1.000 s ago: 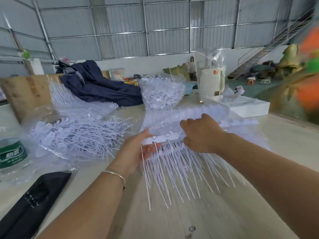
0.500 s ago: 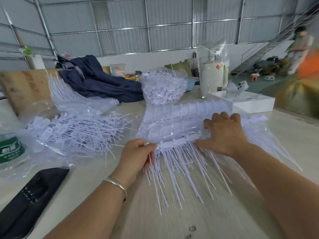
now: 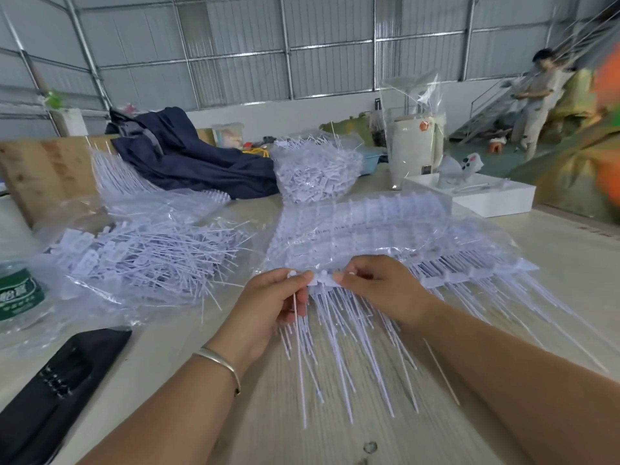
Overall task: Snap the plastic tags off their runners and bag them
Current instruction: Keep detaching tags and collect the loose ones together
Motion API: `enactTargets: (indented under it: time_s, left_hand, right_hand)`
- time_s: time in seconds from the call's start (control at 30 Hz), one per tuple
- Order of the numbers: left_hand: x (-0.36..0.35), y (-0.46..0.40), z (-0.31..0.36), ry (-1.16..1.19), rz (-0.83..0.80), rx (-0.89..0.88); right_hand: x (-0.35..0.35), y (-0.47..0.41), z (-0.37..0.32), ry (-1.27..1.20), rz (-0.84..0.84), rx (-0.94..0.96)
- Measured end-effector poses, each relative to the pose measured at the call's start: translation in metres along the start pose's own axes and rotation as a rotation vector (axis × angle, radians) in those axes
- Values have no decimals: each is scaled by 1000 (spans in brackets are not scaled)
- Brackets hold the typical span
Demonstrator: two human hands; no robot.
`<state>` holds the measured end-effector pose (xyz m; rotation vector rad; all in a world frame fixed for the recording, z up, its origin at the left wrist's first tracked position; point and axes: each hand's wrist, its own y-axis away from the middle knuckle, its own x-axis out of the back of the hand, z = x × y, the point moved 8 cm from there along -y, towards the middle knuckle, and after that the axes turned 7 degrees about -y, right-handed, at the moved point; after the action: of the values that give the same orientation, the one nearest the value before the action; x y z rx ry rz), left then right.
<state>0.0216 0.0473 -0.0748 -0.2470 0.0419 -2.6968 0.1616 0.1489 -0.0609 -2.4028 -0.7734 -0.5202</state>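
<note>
Bare table (image 3: 235, 431) lies near the person; bagged tags (image 3: 151, 256) (left) and runner stack (image 3: 385, 229) crowd beyond.

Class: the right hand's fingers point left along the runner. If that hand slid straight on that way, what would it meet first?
Most likely the left hand, which pinches the same runner just beyond the right hand.

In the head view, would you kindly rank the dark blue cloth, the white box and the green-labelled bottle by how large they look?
1. dark blue cloth
2. white box
3. green-labelled bottle, though it is cut off by the left edge and sits nearer the camera, so its rank is unsure.
</note>
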Motion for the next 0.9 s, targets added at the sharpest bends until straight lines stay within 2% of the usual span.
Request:
enactTargets:
  time_s: [0.1,0.37,0.5,0.6,0.73,0.9]
  left_hand:
    - [3,0,-2,46,4,40]
    - [-3,4,-6,249,-29,148]
    - [-6,5,-6,414,-61,192]
    - [-19,8,-3,558,-158,212]
    - [-50,19,7,697,-408,237]
    - [-53,21,3,568,-455,241]
  right_hand:
    - [5,0,4,-61,51,-22]
    - [4,1,0,35,33,33]
    - [2,1,-15,-116,-18,65]
    - [1,3,-32,-285,-90,81]
    - [-10,10,-44,-420,-252,69]
    - [-11,10,-38,-378,-225,46]
